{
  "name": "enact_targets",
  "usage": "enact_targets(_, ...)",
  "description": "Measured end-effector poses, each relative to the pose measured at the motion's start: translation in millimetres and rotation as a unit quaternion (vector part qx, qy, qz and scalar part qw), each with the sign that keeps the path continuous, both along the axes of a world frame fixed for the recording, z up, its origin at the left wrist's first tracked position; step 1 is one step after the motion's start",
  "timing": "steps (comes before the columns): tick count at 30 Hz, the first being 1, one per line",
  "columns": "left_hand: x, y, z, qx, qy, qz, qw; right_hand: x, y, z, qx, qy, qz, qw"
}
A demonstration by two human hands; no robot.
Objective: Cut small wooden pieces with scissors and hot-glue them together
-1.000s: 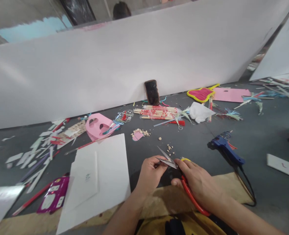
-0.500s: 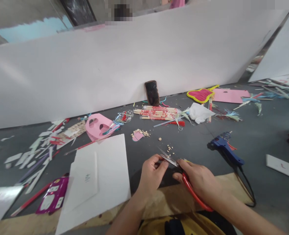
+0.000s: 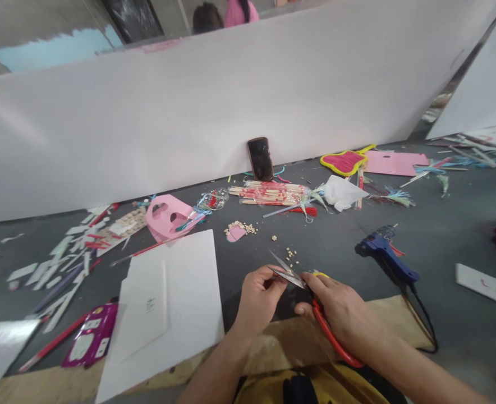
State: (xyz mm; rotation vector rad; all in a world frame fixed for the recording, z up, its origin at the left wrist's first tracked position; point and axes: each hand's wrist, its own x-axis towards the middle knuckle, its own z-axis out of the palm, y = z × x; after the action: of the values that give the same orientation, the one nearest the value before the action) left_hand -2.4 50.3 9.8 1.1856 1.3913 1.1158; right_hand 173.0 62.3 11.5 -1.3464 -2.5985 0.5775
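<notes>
In my right hand (image 3: 343, 308) is a pair of scissors (image 3: 292, 278) with red handles, its blades parted and pointing up and to the left. My left hand (image 3: 258, 297) is pinched closed right at the lower blade; whatever its fingertips hold is too small to make out. Just beyond the blades lie several small pale cut bits (image 3: 290, 255). Farther back, a pink rounded piece (image 3: 236, 233) has many pale beads or bits around its upper edge. Something yellow (image 3: 321, 275) shows partly behind my right hand.
A blue glue gun (image 3: 389, 255) with a black cord lies to the right. White sheets (image 3: 189, 292) and a pink cutout (image 3: 170, 219) are on the left. A phone (image 3: 260, 159) leans against the white partition (image 3: 189, 112), behind wrapped sticks (image 3: 273, 193).
Both hands and the scissors have barely moved, with the blades opening slightly wider. Behind the partition, a person in pink has shifted left.
</notes>
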Motion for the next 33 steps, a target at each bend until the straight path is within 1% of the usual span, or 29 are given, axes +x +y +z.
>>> enact_targets(4, -0.3, 0.7, -0.1, 0.011, -0.001, 0.001, 1.000, -3.0, -0.2, -2.1, 0.007, -0.007, 0.000, 1.000)
enact_targets(7, 0.7, -0.4, 0.1, -0.010, 0.004, 0.003, 1.000, -6.0, -1.1, -2.3, -0.015, -0.004, -0.013, 1.000)
enact_targets(11, 0.8, 0.1, -0.8, -0.028, -0.015, -0.002, 0.999, -7.0, 2.4, 4.6, -0.047, -0.006, -0.009, 0.999)
enact_targets(15, -3.1, 2.6, -7.4, -0.043, -0.046, -0.001, 0.998, 1.1, 11.8, 10.0, -0.027, -0.057, -0.028, 0.998)
enact_targets(19, -9.9, 4.2, -12.3, -0.062, -0.072, 0.020, 0.995, 18.8, 18.3, 1.1, -0.003, -0.092, -0.075, 0.993)
enact_targets(22, -14.5, 11.0, -10.5, -0.054, -0.044, 0.020, 0.997, 34.6, 24.4, -9.2, 0.039, -0.102, -0.122, 0.987)
enact_targets(23, -15.6, 15.8, -9.1, -0.045, -0.015, 0.016, 0.999, 39.5, 27.3, -12.0, 0.049, -0.104, -0.139, 0.984)
enact_targets(25, -16.3, 30.7, -6.0, -0.020, 0.075, -0.002, 0.997, 47.9, 33.4, -16.3, 0.053, -0.100, -0.172, 0.978)
enact_targets(27, -14.8, 52.1, -3.6, 0.021, 0.192, -0.027, 0.981, 53.6, 38.2, -19.7, 0.033, -0.070, -0.203, 0.976)
enact_targets(28, -12.9, 64.6, -2.9, 0.041, 0.265, -0.037, 0.963, 55.5, 39.5, -21.6, 0.016, -0.037, -0.216, 0.976)
enact_targets(30, -6.9, 91.1, -3.4, 0.049, 0.308, -0.052, 0.949, 57.3, 39.6, -26.1, -0.017, 0.056, -0.245, 0.968)
enact_targets(33, 6.5, 127.6, -8.2, 0.050, 0.363, -0.084, 0.927, 57.3, 34.6, -34.2, -0.038, 0.181, -0.288, 0.940)
